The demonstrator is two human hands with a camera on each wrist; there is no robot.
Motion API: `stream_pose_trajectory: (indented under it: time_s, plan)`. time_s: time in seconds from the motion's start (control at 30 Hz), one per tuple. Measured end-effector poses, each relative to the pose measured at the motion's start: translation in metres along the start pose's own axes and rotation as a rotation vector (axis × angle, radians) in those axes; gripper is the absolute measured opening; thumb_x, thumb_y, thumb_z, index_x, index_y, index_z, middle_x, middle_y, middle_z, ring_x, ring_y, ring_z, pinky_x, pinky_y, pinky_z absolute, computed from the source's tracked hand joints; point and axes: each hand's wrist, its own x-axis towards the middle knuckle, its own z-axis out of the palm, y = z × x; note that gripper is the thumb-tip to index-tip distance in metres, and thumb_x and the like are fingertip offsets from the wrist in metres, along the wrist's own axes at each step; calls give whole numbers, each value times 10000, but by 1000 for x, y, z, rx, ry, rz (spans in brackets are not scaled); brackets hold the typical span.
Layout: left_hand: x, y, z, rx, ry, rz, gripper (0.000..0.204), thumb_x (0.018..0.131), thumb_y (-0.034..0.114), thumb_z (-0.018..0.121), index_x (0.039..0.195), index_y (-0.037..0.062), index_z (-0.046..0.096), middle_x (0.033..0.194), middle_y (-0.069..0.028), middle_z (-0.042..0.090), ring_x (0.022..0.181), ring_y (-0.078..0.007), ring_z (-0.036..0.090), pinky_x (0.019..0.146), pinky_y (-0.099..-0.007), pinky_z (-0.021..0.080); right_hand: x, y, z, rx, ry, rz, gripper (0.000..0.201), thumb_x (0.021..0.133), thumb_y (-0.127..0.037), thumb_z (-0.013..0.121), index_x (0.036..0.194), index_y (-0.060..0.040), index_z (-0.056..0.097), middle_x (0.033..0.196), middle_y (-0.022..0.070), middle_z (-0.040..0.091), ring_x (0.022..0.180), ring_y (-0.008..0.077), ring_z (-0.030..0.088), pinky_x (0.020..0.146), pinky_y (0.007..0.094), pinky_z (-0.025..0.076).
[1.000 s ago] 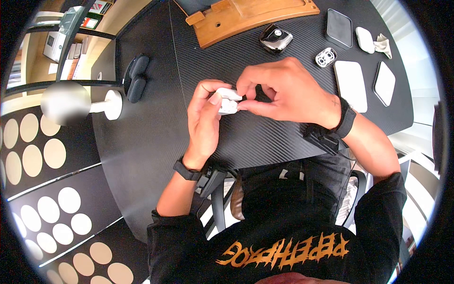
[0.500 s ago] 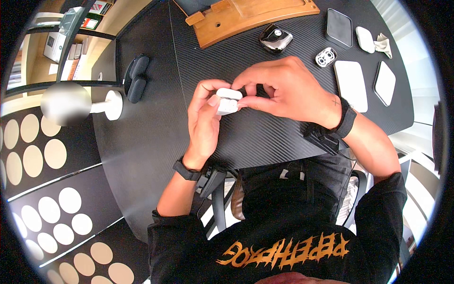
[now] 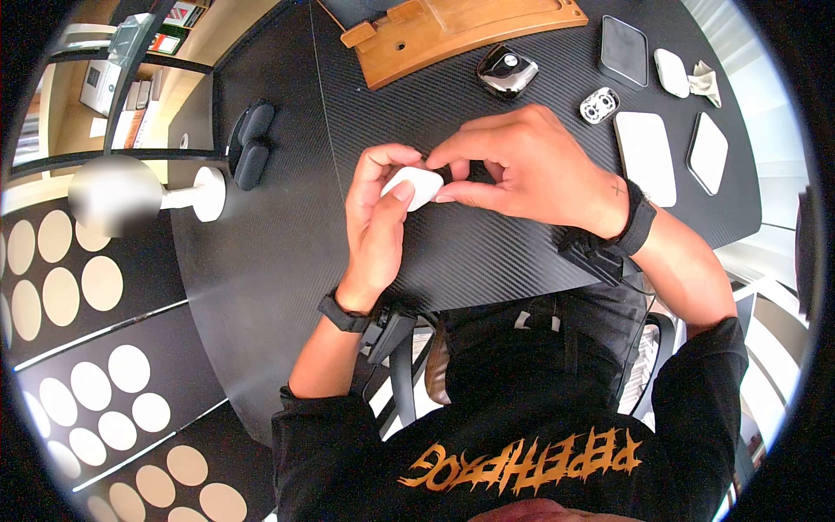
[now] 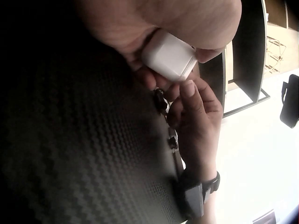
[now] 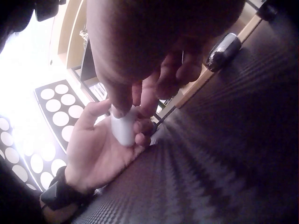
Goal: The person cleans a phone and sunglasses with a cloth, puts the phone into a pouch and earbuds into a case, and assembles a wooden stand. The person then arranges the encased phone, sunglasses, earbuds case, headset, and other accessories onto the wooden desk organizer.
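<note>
A small white earbud case (image 3: 423, 184) with rounded corners is held above the black table. In the head view its smooth face points up and its lid is down. My left hand (image 3: 374, 230) grips the case, with the thumb across its face and the fingers behind. From the right, my right hand (image 3: 539, 165) pinches the other end between thumb and index finger. The left wrist view shows the right thumb (image 4: 188, 91) at the seam end of the case (image 4: 168, 56). In the right wrist view, the right index fingertip lies on the top of the case (image 5: 123, 129).
A wooden stand (image 3: 470, 39) lies along the back, near a glossy black object (image 3: 507, 71). To the right are a dark tray (image 3: 624, 52), a patterned oval case (image 3: 599, 105), a white slab (image 3: 645, 158) and a white-topped block (image 3: 707, 155). Black glasses (image 3: 252, 143) lie at left.
The lid of the earbud case, raised in the earlier frames, is now down. The case has turned so its smooth face points up. Both hands have hardly moved.
</note>
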Motion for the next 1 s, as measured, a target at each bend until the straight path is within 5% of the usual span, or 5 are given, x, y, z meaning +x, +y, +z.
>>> stream_pose_trajectory:
  time_s: [0.37,0.73,1.0]
  plan:
    - [1,-3,2,-15,-26,34,353,1000,37,624,1342,15,540,1241,-85,628,1161,-163,620,1038,-346,521,1,-4,-2,55,58,71,185,873,-232,812,1008,-119,756,839,33,753,758,287,743,668,427,570]
    - [6,-2,9,-56,-25,20,420,1047,-10,598,1445,-54,470,1408,-181,628,1290,-266,650,1093,-461,567,1,-2,-2,136,234,150,195,888,-206,804,1027,-86,740,797,18,712,585,169,658,556,335,512]
    - [4,-1,10,-7,-1,-2,456,1065,32,619,1478,-86,463,1402,-210,650,1233,-263,685,1042,-411,585,2,-8,-4,78,196,85,449,826,-272,885,1206,-95,723,1071,61,717,617,160,657,574,309,523]
